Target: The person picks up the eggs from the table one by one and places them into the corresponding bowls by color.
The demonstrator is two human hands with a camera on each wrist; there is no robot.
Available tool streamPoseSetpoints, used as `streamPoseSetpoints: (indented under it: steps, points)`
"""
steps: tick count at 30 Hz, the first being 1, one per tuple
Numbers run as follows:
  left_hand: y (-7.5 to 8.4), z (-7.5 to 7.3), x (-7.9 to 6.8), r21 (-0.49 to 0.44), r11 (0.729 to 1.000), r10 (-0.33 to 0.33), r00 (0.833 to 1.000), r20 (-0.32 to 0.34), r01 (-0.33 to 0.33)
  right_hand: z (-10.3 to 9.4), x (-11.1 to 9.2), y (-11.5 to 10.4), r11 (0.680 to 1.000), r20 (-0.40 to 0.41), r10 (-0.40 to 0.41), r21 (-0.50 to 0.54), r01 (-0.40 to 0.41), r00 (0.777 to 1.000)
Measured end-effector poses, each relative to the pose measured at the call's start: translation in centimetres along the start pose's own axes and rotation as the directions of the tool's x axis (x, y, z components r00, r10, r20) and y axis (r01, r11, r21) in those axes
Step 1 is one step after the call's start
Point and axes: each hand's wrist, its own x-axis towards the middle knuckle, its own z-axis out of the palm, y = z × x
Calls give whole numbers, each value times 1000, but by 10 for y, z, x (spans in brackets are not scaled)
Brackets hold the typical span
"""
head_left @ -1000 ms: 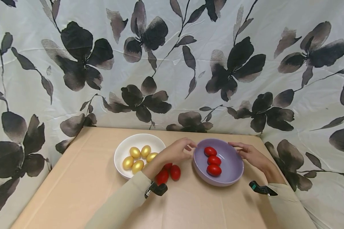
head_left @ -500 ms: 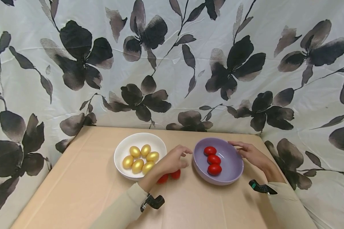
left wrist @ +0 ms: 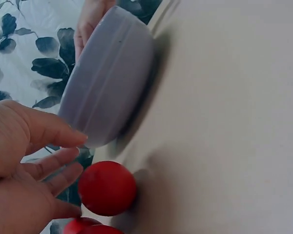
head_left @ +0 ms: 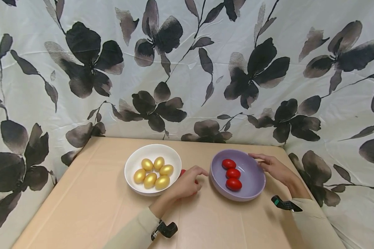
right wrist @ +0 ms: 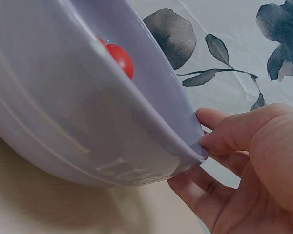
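My left hand (head_left: 185,183) hovers over several loose red eggs between the two bowls, its fingers spread and relaxed. In the left wrist view a red egg (left wrist: 107,188) lies right by those fingertips, and parts of other red eggs (left wrist: 90,227) show at the bottom edge. From the head most of these eggs are hidden under the hand. With my right hand (head_left: 272,169) I hold the rim of the purple bowl (head_left: 252,180), fingertips over the edge and other fingers against the outer wall. Inside that bowl, 3 red eggs (head_left: 233,173) sit in a row.
To the left stands a white bowl (head_left: 129,162) with several gold eggs (head_left: 150,180). Both bowls rest on a tan-covered table (head_left: 81,207). A floral cloth (head_left: 205,83) hangs behind it and along its sides.
My left hand has drawn back from the purple bowl's near-left rim, down and left over the loose red eggs, covering most of them. My right hand stays at the purple bowl's rim.
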Motion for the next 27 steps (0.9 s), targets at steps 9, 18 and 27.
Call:
streamPoseSetpoints:
  steps: [9,18,27]
  points:
    - [-7,7,-6,32,999,-17,1000,-2,17,0,0,0,1000,3,-6,11,6,1000]
    - [-12,14,-4,59,992,-117,993,31,115,1,0,3,1000,-5,-2,4,2,1000]
    - [-8,14,-5,146,981,-135,991,23,130,0,0,1,1000,-3,-2,26,2,1000]
